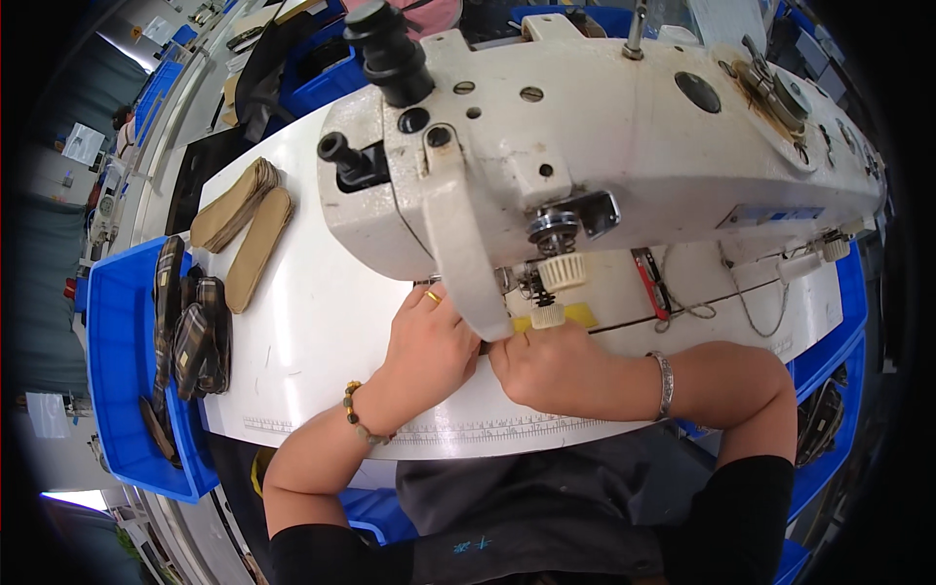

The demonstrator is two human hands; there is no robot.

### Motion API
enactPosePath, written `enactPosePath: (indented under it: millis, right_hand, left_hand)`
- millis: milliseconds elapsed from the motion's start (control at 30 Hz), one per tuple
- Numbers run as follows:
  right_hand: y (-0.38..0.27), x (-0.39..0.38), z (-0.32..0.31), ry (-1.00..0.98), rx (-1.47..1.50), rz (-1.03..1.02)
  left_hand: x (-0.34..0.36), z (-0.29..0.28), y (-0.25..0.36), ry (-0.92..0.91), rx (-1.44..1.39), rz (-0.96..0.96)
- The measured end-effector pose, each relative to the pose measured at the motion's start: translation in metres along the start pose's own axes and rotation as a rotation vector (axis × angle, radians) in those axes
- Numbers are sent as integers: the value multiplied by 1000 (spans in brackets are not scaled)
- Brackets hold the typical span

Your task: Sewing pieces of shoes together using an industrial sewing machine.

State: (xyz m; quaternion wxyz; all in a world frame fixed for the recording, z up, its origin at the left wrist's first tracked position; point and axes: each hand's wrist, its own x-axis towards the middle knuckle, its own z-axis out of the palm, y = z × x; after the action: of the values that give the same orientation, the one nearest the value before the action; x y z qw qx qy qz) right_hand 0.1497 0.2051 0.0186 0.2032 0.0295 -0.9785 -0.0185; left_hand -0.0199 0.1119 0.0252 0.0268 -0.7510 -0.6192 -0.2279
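A white industrial sewing machine [634,127] fills the upper middle of the head view, over a white worktable [322,370]. My left hand [425,346] is curled just left of the needle area, partly behind the machine's front arm. My right hand [546,366] is closed just right of it, by a yellow piece [580,315]. What my fingers hold is hidden under the machine head. Tan insole-shaped pieces [255,251] lie in stacks at the left.
A blue bin [117,370] with plaid fabric pieces [195,336] sits at the left edge; more blue bins [838,468] stand at the right. A red tool [651,286] and loose cords lie under the machine arm. Another person [123,125] is partly visible at the far upper left.
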Motion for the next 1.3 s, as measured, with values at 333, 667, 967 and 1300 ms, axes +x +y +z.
enactPosePath:
  millis: [333, 667, 967, 1300]
  right_hand:
    - [5, 3, 8, 62, 147, 56]
    - [15, 1, 10, 69, 137, 29]
    - [33, 14, 18, 268, 224, 283]
    - [31, 8, 27, 118, 70, 72]
  left_hand:
    - [0, -2, -6, -6, 26, -94]
    - [-3, -12, -9, 139, 136, 8]
    - [-1, -8, 0, 249, 259, 46]
    - [3, -8, -4, 260, 237, -26]
